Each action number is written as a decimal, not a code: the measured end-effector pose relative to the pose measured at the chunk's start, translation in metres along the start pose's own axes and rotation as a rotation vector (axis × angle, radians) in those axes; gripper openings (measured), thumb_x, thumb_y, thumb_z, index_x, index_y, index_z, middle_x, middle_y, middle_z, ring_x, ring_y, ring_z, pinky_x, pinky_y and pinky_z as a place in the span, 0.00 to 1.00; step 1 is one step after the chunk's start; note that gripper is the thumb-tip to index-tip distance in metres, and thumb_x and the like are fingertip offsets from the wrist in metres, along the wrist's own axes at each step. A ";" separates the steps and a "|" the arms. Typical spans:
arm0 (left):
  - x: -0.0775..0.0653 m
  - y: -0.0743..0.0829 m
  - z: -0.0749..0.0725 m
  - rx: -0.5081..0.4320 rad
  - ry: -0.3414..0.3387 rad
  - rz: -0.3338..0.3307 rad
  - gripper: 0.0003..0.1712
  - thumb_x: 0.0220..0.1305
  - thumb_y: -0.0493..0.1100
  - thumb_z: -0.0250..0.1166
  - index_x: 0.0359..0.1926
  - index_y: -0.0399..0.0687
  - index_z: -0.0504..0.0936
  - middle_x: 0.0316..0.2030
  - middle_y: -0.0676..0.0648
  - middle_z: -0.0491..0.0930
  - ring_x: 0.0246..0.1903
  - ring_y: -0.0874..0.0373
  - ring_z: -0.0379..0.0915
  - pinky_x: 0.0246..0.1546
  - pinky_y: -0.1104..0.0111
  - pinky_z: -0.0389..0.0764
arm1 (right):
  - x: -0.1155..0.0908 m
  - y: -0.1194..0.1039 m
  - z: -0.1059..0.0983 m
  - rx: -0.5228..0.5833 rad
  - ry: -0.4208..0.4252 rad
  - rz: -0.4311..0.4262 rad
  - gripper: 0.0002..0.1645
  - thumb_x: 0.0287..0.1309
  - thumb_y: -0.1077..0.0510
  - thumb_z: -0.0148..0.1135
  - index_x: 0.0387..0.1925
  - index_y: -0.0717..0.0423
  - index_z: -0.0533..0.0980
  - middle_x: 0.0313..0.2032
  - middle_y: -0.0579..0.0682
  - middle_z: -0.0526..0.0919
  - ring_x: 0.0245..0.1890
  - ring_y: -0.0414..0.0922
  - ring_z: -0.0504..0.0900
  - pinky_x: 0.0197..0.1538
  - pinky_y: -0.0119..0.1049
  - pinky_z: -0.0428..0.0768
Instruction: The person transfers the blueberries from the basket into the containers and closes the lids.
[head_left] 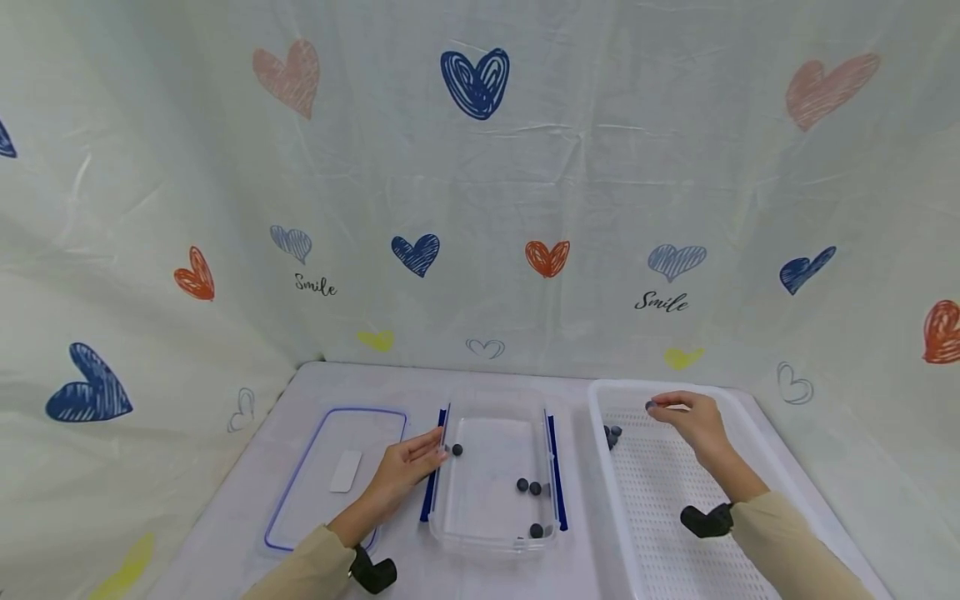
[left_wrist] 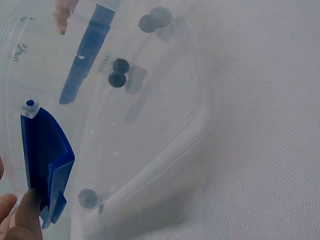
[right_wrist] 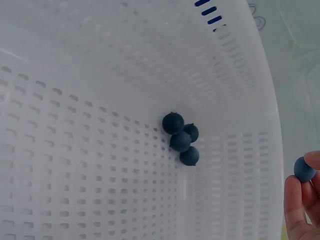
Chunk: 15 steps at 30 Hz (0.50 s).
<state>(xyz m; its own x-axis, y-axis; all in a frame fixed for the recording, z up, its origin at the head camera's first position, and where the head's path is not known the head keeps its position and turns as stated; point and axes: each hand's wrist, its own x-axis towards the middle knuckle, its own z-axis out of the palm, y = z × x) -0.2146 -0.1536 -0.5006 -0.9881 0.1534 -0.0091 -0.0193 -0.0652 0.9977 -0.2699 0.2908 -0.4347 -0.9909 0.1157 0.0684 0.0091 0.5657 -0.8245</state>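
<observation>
My right hand (head_left: 697, 425) pinches a blueberry (right_wrist: 304, 169) between thumb and fingertips, above the far part of a white perforated basket (head_left: 615, 508). Several more blueberries (right_wrist: 180, 141) are bunched in a corner of that basket. My left hand (head_left: 405, 471) grips the left side wall of a clear plastic container (head_left: 491, 546), its fingers by the blue latch (left_wrist: 47, 155). Inside the container, a pair of blueberries (head_left: 528, 487) sits right of the middle, one blueberry (head_left: 536, 531) lies near the front right corner, and another blueberry (head_left: 457, 450) is beside my left fingertips.
A clear lid with a blue seal (head_left: 300, 467) lies left of the container, with a white rectangular piece (head_left: 346, 472) on it. The container's other blue latch (head_left: 557, 475) hangs on the side facing the basket. A heart-printed curtain (head_left: 480, 183) rises behind the table.
</observation>
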 end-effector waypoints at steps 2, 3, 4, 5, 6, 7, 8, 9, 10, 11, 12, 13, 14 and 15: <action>0.000 0.000 0.000 0.000 0.000 -0.003 0.33 0.58 0.38 0.64 0.62 0.33 0.64 0.62 0.36 0.63 0.60 0.47 0.61 0.50 0.72 0.73 | -0.001 -0.005 -0.002 0.004 0.008 -0.002 0.21 0.56 0.54 0.62 0.46 0.67 0.76 0.46 0.61 0.77 0.43 0.53 0.77 0.48 0.49 0.76; 0.000 0.000 0.000 -0.002 0.000 -0.003 0.33 0.58 0.38 0.64 0.62 0.33 0.65 0.62 0.36 0.63 0.60 0.47 0.61 0.50 0.72 0.73 | -0.002 -0.007 -0.003 0.011 0.004 -0.009 0.21 0.56 0.54 0.62 0.46 0.67 0.76 0.46 0.62 0.76 0.44 0.54 0.76 0.49 0.50 0.76; 0.000 0.000 0.000 -0.001 0.000 -0.001 0.33 0.58 0.38 0.64 0.62 0.32 0.65 0.62 0.36 0.63 0.60 0.46 0.61 0.50 0.71 0.73 | -0.003 -0.009 -0.004 0.014 0.001 -0.018 0.22 0.56 0.54 0.62 0.46 0.67 0.75 0.46 0.62 0.76 0.44 0.54 0.76 0.49 0.50 0.75; 0.000 0.000 0.000 -0.002 0.000 0.000 0.33 0.58 0.38 0.64 0.62 0.32 0.65 0.62 0.35 0.63 0.60 0.46 0.61 0.50 0.72 0.73 | -0.004 -0.011 -0.004 0.017 -0.004 -0.027 0.22 0.56 0.54 0.62 0.47 0.67 0.75 0.46 0.62 0.76 0.45 0.55 0.76 0.50 0.51 0.75; 0.000 0.000 0.000 -0.003 0.002 0.002 0.33 0.58 0.38 0.64 0.62 0.32 0.65 0.61 0.35 0.63 0.60 0.46 0.61 0.50 0.72 0.73 | -0.005 -0.013 -0.005 0.026 -0.010 -0.034 0.23 0.56 0.53 0.62 0.47 0.67 0.75 0.46 0.62 0.76 0.45 0.55 0.76 0.51 0.52 0.74; 0.000 0.000 0.000 -0.003 0.004 0.002 0.32 0.58 0.38 0.64 0.62 0.32 0.65 0.61 0.35 0.63 0.60 0.46 0.61 0.50 0.72 0.73 | -0.006 -0.015 -0.005 0.031 -0.019 -0.041 0.23 0.56 0.53 0.63 0.47 0.67 0.75 0.46 0.63 0.77 0.45 0.55 0.76 0.51 0.52 0.74; 0.000 0.000 0.001 -0.003 0.005 0.002 0.32 0.58 0.38 0.64 0.62 0.31 0.65 0.61 0.35 0.63 0.60 0.46 0.61 0.50 0.72 0.73 | -0.007 -0.016 -0.005 0.033 -0.028 -0.048 0.24 0.56 0.53 0.63 0.47 0.67 0.74 0.46 0.63 0.77 0.45 0.55 0.77 0.52 0.53 0.74; 0.000 0.001 0.001 -0.005 0.007 0.002 0.32 0.58 0.38 0.64 0.62 0.31 0.65 0.61 0.35 0.63 0.60 0.45 0.60 0.50 0.72 0.73 | -0.008 -0.018 -0.005 0.036 -0.034 -0.052 0.24 0.56 0.53 0.63 0.48 0.67 0.74 0.46 0.63 0.77 0.45 0.54 0.77 0.52 0.53 0.74; 0.000 0.001 0.001 -0.004 0.008 0.001 0.32 0.58 0.38 0.64 0.62 0.31 0.65 0.61 0.35 0.63 0.60 0.45 0.60 0.50 0.72 0.73 | -0.008 -0.019 -0.005 0.035 -0.038 -0.056 0.24 0.56 0.52 0.63 0.48 0.67 0.75 0.46 0.62 0.77 0.45 0.54 0.77 0.52 0.52 0.74; 0.000 0.001 0.001 -0.005 0.010 -0.002 0.32 0.58 0.38 0.64 0.62 0.32 0.65 0.61 0.35 0.64 0.60 0.45 0.60 0.50 0.72 0.73 | -0.008 -0.020 -0.005 0.035 -0.039 -0.057 0.24 0.55 0.52 0.63 0.47 0.66 0.75 0.46 0.62 0.77 0.45 0.53 0.77 0.52 0.52 0.74; 0.000 0.001 0.001 -0.002 0.011 -0.002 0.32 0.58 0.38 0.64 0.62 0.31 0.65 0.61 0.35 0.64 0.60 0.45 0.60 0.50 0.72 0.73 | -0.009 -0.022 -0.004 0.036 -0.039 -0.057 0.24 0.55 0.52 0.64 0.47 0.66 0.75 0.46 0.62 0.78 0.44 0.52 0.78 0.51 0.50 0.74; 0.000 0.001 0.001 -0.001 0.012 -0.003 0.32 0.58 0.38 0.64 0.62 0.32 0.65 0.61 0.36 0.64 0.60 0.45 0.60 0.50 0.72 0.73 | -0.009 -0.023 -0.003 0.035 -0.040 -0.058 0.24 0.55 0.52 0.64 0.47 0.66 0.76 0.46 0.61 0.78 0.44 0.50 0.78 0.51 0.49 0.75; 0.000 0.001 0.001 0.001 0.012 -0.004 0.32 0.58 0.38 0.64 0.62 0.32 0.65 0.61 0.36 0.64 0.60 0.45 0.60 0.50 0.72 0.73 | -0.009 -0.025 -0.002 0.034 -0.040 -0.059 0.24 0.54 0.52 0.65 0.46 0.65 0.76 0.46 0.61 0.78 0.43 0.48 0.79 0.50 0.48 0.75; 0.000 0.001 0.001 0.003 0.013 -0.004 0.32 0.58 0.38 0.64 0.62 0.32 0.65 0.61 0.36 0.64 0.60 0.45 0.60 0.50 0.72 0.74 | -0.010 -0.027 -0.001 0.040 -0.043 -0.060 0.24 0.53 0.52 0.65 0.46 0.65 0.76 0.46 0.60 0.78 0.42 0.47 0.79 0.50 0.47 0.75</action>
<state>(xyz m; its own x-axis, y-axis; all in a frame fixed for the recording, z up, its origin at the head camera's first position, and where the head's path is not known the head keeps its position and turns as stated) -0.2148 -0.1528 -0.4996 -0.9900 0.1406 -0.0138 -0.0227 -0.0620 0.9978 -0.2605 0.2755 -0.4129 -0.9944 0.0467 0.0953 -0.0554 0.5378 -0.8413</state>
